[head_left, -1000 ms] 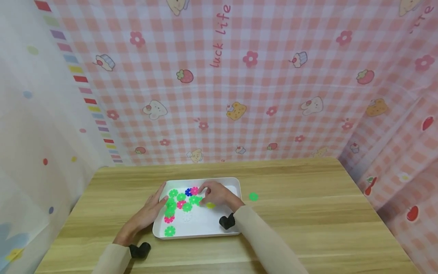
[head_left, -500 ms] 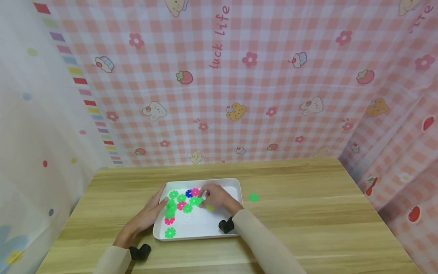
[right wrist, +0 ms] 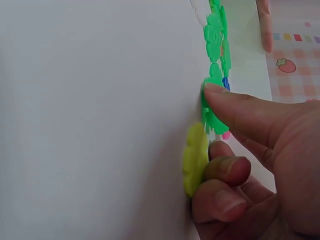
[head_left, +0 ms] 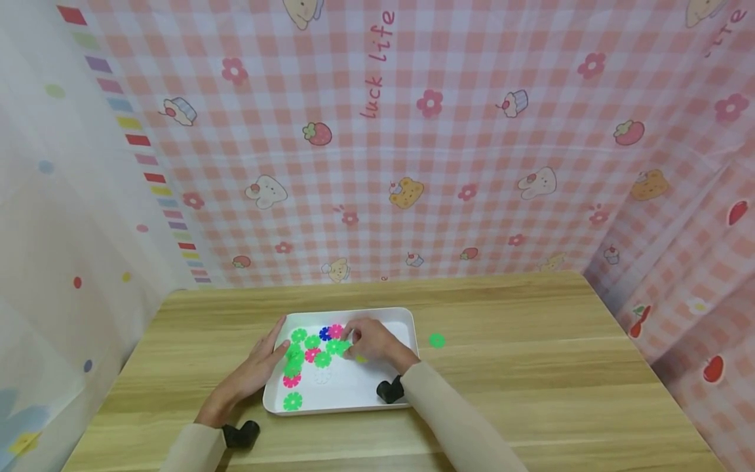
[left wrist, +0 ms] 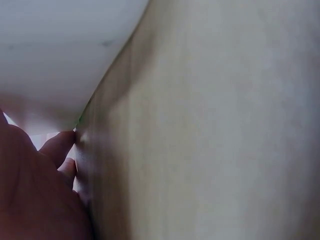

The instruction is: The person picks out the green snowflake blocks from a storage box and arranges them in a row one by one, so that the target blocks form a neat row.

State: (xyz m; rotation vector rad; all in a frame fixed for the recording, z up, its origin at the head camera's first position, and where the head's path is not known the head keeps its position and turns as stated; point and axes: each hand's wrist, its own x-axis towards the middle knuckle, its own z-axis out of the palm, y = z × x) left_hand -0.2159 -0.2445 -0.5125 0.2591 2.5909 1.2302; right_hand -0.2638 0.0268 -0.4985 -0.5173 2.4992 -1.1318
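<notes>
A white tray (head_left: 377, 393) on the wooden table holds flat, notched snowflake discs, mostly green with some pink. My left hand (head_left: 259, 364) holds the tray's left side, thumb over the rim and fingers along the outer wall. In the left wrist view those fingers (left wrist: 60, 145) are at the tray's edge. My right hand (head_left: 371, 341) reaches into the tray, thumb and forefinger pinching a green snowflake disc (right wrist: 217, 122); the forefinger's contact is hidden behind the thumb. A yellow snowflake disc (right wrist: 195, 160) stands against its curled lower fingers, partly covered in the head view.
A blue disc (head_left: 326, 334) touches a pink disc (head_left: 335, 331) near the tray's far side. A clear disc (head_left: 322, 376) lies nearer the front. One green disc (head_left: 436, 340) is on the table right of the tray. Patterned cloth (head_left: 436, 157) hangs behind.
The right hand has shifted slightly left and down, covering more of the yellow snowflake disc. The left hand keeps its place on the tray, and the other discs stay put.
</notes>
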